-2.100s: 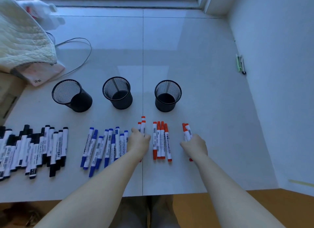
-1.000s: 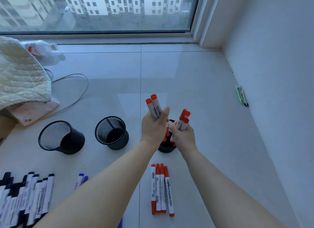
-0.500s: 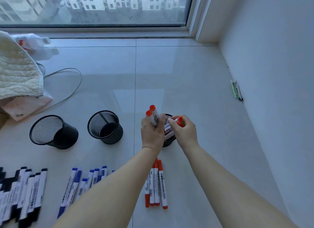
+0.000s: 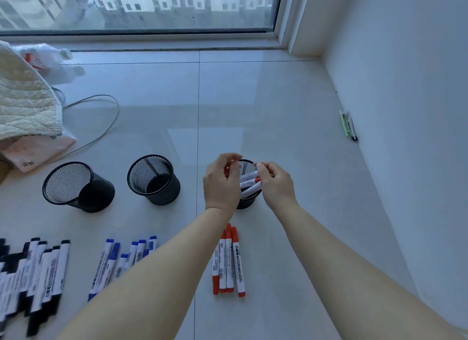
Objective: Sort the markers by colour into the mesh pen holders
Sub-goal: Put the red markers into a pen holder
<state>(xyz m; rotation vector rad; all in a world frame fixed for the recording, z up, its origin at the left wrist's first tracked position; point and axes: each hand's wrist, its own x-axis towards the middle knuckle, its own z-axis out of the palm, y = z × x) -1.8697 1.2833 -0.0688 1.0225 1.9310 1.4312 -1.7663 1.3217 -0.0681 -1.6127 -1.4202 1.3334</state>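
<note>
Three black mesh pen holders stand in a row: the left holder (image 4: 78, 185), the middle holder (image 4: 154, 180) and the right holder (image 4: 247, 203), which my hands mostly hide. My right hand (image 4: 276, 185) grips a few red markers (image 4: 249, 181) that lie tilted across the right holder's rim. My left hand (image 4: 220, 185) is curled at the same rim, and a bit of red marker shows between its fingers. On the floor nearer me lie several more red markers (image 4: 229, 261), blue markers (image 4: 119, 261) and black markers (image 4: 33, 271).
A quilted cloth (image 4: 22, 107), a plastic bottle (image 4: 48, 58) and a looped cable (image 4: 101, 127) sit at the far left. A couple of pens (image 4: 348, 125) lie by the white wall on the right. A window runs along the far edge.
Both hands picked red markers off the floor and carried them to the right holder. The left hand's upright markers have since dropped below its fingers, and the right hand's markers now tilt into the rim.
</note>
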